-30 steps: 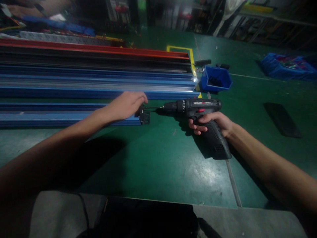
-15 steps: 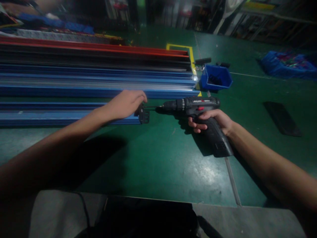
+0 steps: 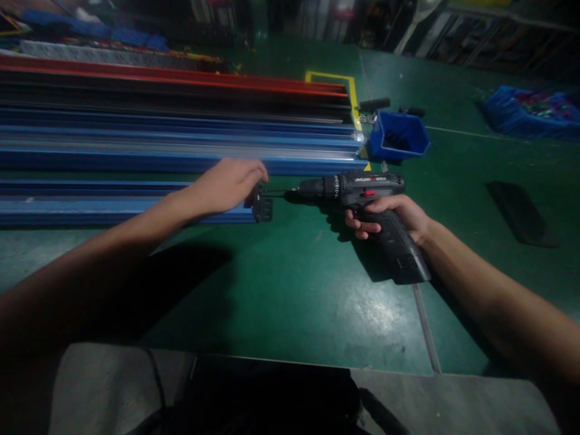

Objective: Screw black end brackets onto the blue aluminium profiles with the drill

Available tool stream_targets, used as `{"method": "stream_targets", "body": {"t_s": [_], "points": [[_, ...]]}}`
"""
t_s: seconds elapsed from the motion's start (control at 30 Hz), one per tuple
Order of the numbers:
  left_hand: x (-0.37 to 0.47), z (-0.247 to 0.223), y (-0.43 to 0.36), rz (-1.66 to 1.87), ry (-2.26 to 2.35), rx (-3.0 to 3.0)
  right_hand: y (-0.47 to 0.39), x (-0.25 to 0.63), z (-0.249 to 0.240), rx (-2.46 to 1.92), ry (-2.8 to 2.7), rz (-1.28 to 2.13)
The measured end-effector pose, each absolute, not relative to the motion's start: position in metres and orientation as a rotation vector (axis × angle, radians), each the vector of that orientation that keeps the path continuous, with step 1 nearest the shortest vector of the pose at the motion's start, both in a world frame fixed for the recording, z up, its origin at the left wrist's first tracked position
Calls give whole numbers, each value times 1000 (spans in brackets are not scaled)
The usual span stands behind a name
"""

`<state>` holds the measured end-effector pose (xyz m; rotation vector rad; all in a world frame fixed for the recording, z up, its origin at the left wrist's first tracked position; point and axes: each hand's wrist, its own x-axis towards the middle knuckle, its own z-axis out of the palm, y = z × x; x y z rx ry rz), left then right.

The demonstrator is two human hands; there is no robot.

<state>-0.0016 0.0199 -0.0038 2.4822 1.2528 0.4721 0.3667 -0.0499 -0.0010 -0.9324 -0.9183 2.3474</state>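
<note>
A black cordless drill (image 3: 374, 186) with a red switch is in my right hand (image 3: 399, 217), fingers wrapped round its handle. Its long thin bit points left and reaches the black end cap (image 3: 263, 208) on a blue metal profile (image 3: 222, 215). Over that end of the profile lies my left hand (image 3: 226, 184), closed on it, with thumb and fingertips near the top of the cap. The fingers partly hide where the bit meets the cap.
More long blue profiles (image 3: 181, 145) and a red one (image 3: 181, 75) lie behind on the green table (image 3: 290, 290). A blue bin (image 3: 399, 136) holds dark parts. A dark flat piece (image 3: 519, 214) lies at right, with a blue tray (image 3: 530, 115) of colourful items farther back.
The view has shifted slightly, so the things on the table sit a little higher in it. Both hands and the drill keep nearly the same positions relative to the profile.
</note>
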Motion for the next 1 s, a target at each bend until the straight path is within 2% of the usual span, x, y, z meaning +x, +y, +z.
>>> {"method": "stream_targets", "body": {"t_s": [1.0], "points": [[-1,-2,19,481,1273,2469,-49,368,-1,-928,-902,2349]]}}
